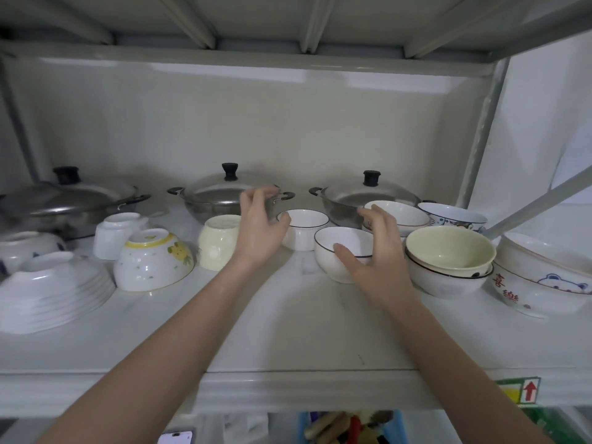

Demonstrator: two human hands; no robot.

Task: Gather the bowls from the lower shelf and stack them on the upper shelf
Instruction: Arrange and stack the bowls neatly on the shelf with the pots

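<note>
Small white dark-rimmed bowl (342, 251) upright between spread fingers (347, 256).

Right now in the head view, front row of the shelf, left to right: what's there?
Stack of white plates → upside-down lemon-print bowl → upside-down cream cup → black-rimmed white bowl under the right hand → cream bowl nested in a white bowl → bear-print bowl.

a pale grey metal shelving unit (288, 376) stands against a glossy off-white wall panel (243, 123), dimly lit. ribbed grey underside of the board above (256, 17) spans overhead. a slanted grey brace (541, 200) crosses right, beside perhaps a white sheet (551, 100).
</note>
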